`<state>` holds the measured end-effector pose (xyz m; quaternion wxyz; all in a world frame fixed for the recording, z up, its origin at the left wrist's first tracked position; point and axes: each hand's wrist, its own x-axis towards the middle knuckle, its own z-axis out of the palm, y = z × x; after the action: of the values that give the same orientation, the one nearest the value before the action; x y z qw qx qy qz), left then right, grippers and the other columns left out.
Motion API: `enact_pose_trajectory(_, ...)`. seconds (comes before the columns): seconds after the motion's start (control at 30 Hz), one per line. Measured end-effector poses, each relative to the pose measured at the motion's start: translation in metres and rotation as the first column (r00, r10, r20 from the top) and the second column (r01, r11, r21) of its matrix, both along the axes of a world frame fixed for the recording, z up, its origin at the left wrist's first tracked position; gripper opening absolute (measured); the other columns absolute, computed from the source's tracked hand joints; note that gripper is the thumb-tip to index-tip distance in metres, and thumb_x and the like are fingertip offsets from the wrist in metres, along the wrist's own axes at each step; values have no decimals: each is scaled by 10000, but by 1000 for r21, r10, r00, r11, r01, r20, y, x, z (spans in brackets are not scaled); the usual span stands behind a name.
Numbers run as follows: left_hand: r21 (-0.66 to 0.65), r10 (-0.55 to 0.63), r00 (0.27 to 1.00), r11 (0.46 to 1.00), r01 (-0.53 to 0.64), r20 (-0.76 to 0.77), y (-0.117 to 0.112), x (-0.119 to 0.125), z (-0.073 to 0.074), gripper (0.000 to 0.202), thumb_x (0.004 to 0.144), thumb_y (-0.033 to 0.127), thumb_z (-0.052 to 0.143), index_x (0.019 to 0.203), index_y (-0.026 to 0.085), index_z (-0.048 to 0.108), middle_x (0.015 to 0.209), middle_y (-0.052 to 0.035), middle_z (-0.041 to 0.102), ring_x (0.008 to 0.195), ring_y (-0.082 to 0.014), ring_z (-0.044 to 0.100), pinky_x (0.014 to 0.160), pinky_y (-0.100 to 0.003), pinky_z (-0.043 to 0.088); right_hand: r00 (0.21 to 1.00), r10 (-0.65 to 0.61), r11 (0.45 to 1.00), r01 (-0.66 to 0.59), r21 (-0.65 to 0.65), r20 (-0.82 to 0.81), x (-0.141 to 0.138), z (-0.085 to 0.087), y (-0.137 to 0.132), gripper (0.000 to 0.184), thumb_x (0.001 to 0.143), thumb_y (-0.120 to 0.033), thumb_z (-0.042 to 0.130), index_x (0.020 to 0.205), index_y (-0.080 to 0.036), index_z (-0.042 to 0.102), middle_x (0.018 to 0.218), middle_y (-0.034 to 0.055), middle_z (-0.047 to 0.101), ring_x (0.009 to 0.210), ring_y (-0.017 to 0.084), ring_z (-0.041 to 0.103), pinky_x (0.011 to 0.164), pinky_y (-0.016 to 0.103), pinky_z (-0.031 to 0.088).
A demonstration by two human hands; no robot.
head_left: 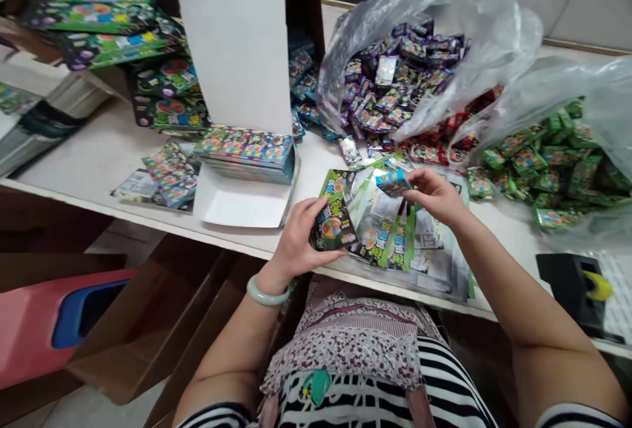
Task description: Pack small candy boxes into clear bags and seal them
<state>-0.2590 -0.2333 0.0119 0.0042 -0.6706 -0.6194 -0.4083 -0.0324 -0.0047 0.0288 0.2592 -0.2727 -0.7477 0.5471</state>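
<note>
Your striped shirt [459,375] and floral apron [345,355] lie nearest, between your forearms and below your hands. Your left hand [301,237], with a pale green bangle [269,293] at its wrist, grips a black-and-green printed pouch [333,224] by its near left edge, thumb below and fingers above. Your right hand [437,194] pinches a small blue packet [391,182] between thumb and fingertips, to the right of that pouch and apart from it, so this pairing looks unfinished. Under and between your hands, a spread of flat pouches [390,243] seems to be waiting its turn. Left of your left hand, an open white carton [241,207] has its lid up and a row of colourful packs [247,145] across its far part; that portion appears done. Farther left and beyond, dark printed packs [103,13] are piled up, though whether they are filled you cannot tell. Beyond your right hand, plenty seems left: loose purple packets [405,72] in a clear bag, red packets [451,132] beside them, and green packets [557,151] farther right, above a black tape dispenser [567,290].
</note>
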Motion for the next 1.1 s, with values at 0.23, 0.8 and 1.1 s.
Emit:
enact_pose_trajectory(0.23, -56, -33, 996, 998, 28, -78, 8, 14, 3, 999, 716, 630, 784, 1523, 247, 335, 1315, -146, 540, 1212, -322, 561, 1036, -527, 510, 958, 40, 804, -200, 560, 284, 56, -31, 9, 219, 815, -135, 521, 927, -241, 678, 1172, 115, 644, 1160, 273, 595, 1031, 533, 453)
enact_pose_trajectory(0.8, -229, -156, 985, 964, 136, -72, 22, 28, -4, 969, 743, 645, 747, 1519, 205, 367, 1312, -173, 528, 1216, -349, 532, 1038, -545, 485, 963, -194, 738, 19, 674, 185, 71, -8, -52, 561, 838, -444, 674, 1359, -270, 559, 1364, 139, 583, 1273, 335, 561, 1069, 537, 465)
enact_pose_trajectory(1.1, -241, -383, 918, 905, 350, -105, 27, 34, 0, 1017, 742, 668, 733, 1547, 224, 297, 1336, -184, 504, 1225, -354, 523, 1037, -558, 473, 861, 312, 558, -509, 656, 402, 79, 37, -57, 529, 875, -350, 682, 1370, -208, 561, 1422, 187, 541, 1273, 327, 543, 1029, 555, 492)
